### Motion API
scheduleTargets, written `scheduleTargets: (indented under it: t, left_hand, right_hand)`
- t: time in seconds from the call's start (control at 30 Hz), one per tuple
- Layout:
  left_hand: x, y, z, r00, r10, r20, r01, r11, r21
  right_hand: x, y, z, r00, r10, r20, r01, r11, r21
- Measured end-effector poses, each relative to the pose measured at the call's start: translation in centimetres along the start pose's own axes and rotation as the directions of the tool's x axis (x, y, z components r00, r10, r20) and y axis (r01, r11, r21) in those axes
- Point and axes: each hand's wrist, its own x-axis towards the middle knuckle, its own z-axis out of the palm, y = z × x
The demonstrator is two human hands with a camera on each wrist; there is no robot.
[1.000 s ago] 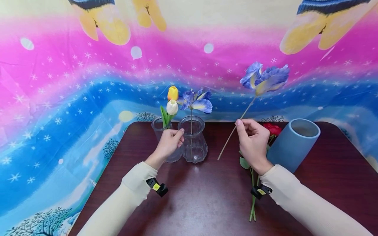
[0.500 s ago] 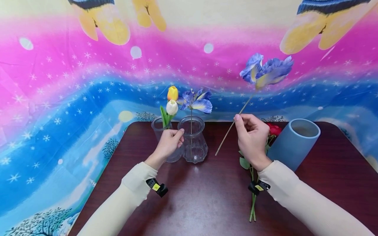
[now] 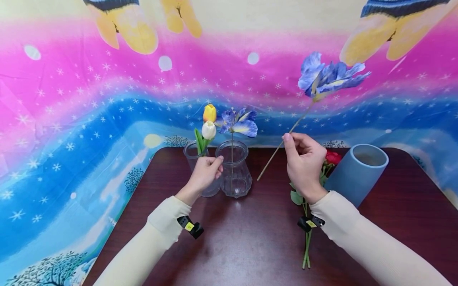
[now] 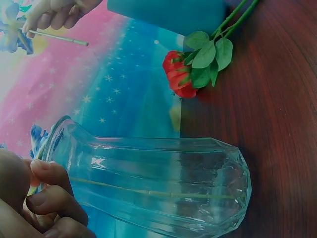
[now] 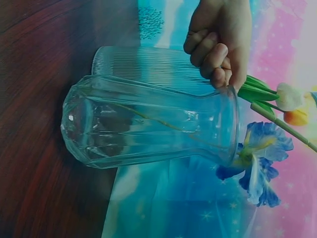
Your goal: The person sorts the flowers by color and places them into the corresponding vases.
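Observation:
My right hand (image 3: 305, 165) pinches the thin stem of a blue iris (image 3: 329, 79) between thumb and forefinger. The bloom points up and right; the stem's bare end slants down-left toward a clear glass vase (image 3: 237, 180). Inside that vase stands another blue iris (image 3: 239, 123), its stem showing through the glass. My left hand (image 3: 204, 172) has curled fingers, with thumb and forefinger gripping the vase's rim (image 5: 233, 119). Behind the left hand, a ribbed glass vase (image 5: 148, 64) holds a yellow tulip (image 3: 209, 113) and a white tulip (image 3: 208, 130).
A blue-grey vase (image 3: 352, 178) stands at the right of the dark wooden table (image 3: 243, 242). Beside it lies a red rose (image 4: 181, 77) with green leaves, its stems running toward the near edge. A printed cloth (image 3: 107, 131) hangs behind the table.
My right hand has risen slightly and shifted a little left, lifting the iris higher; its bloom has swung somewhat right. The left hand and the vases have stayed in place.

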Motion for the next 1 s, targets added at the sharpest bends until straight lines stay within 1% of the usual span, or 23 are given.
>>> scheduleTargets:
  t: [0.2, 0.37, 0.7, 1.0]
  left_hand:
    - [-0.1, 0.1, -0.1, 1.000, 0.002, -0.002, -0.002, 1.000, 0.010]
    - [-0.1, 0.1, -0.1, 1.000, 0.002, 0.004, -0.002, 1.000, 0.015]
    - [-0.1, -0.1, 0.0, 1.000, 0.024, -0.006, -0.024, 1.000, 0.020]
    - [0.0, -0.1, 0.1, 1.000, 0.010, -0.010, -0.010, 1.000, 0.005]
  right_hand:
    - [0.5, -0.2, 1.0, 1.000, -0.008, -0.020, 0.009, 0.998, 0.056]
    - [0.8, -0.2, 1.8, 0.999, -0.017, -0.034, 0.020, 0.996, 0.083]
    - [1.7, -0.4, 3.1, 0.998, -0.052, -0.038, 0.055, 0.994, 0.094]
    - [1.9, -0.2, 4.4, 0.999, -0.049, -0.015, 0.050, 0.995, 0.089]
